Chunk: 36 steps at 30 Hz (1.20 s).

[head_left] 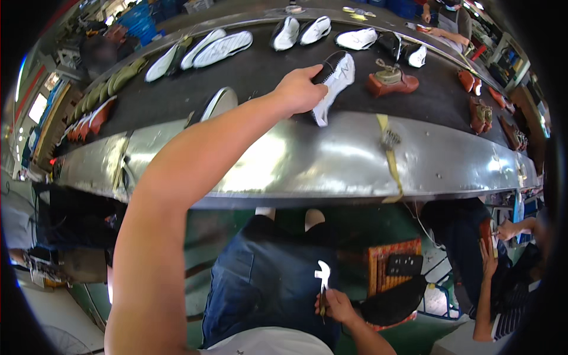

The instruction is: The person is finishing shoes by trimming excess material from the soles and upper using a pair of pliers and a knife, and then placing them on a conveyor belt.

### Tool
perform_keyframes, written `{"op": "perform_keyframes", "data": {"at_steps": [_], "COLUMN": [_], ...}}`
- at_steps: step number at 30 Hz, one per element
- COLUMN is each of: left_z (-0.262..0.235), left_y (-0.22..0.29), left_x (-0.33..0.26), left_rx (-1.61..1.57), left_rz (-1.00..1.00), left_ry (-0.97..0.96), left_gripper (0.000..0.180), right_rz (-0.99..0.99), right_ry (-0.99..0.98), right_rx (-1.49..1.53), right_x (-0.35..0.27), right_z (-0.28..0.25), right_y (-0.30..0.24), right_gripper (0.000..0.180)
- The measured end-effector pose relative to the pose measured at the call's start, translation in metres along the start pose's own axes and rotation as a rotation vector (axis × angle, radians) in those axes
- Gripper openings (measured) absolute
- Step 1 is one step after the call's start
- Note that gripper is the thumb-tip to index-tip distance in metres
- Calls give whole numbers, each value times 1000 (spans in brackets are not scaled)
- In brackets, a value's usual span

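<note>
My left hand (299, 90) reaches far out over the black conveyor belt (272, 74), its fingers closed on a black and white shoe upper (339, 84). The toe end of that shoe points toward me, over the belt's metal edge. Low above my lap, my right hand (340, 306) grips a pair of lasting pincers (322, 276); their bright metal head has a curved jaw and a small block, and points away from me. Right of the held shoe, a reddish-brown shoe (393, 81) with an olive top rests on the belt. Behind my left forearm lies a pale sole (220, 103), partly covered.
Several white shoes (223, 49) stand along the far side. Green and orange shoe parts line the left end. A metal rim (331, 157) with yellow tape (389, 160) runs before me. At right, a person holds a brown shoe (486, 236); a black phone (404, 265) lies beside my seat.
</note>
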State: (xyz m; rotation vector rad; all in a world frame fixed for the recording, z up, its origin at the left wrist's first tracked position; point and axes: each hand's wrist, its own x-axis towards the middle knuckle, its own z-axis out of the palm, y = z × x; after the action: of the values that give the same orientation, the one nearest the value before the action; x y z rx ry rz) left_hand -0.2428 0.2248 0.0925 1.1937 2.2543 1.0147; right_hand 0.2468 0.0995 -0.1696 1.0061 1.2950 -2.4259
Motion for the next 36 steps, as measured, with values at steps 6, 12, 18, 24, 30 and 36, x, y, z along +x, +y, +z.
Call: {"op": "perform_keyframes", "data": {"at_steps": [6, 12, 18, 24, 30, 36], "left_z": [58, -26, -43, -93, -159, -89], "left_y": [-77, -110, -209, -179, -83, -89], "left_x": [149, 288, 382, 327, 47, -346], "left_rx": [1189, 566, 394, -280, 171, -651], "left_rz": [549, 453, -416, -448, -398, -308], "left_ry": [-6, 728, 533, 118, 339, -152], "left_gripper": [57, 38, 93, 50, 44, 101], "right_rz": [7, 96, 23, 125, 104, 9], "right_ry": [37, 58, 68, 36, -43, -25], "right_rx": [-13, 17, 169, 42, 18, 43], "right_x": [32, 82, 94, 83, 55, 4], "right_z": [-27, -49, -33, -30, -8, 25], "right_y": [-69, -113, -138, -134, -75, 5], "right_gripper": [55, 56, 58, 58, 61, 55]}}
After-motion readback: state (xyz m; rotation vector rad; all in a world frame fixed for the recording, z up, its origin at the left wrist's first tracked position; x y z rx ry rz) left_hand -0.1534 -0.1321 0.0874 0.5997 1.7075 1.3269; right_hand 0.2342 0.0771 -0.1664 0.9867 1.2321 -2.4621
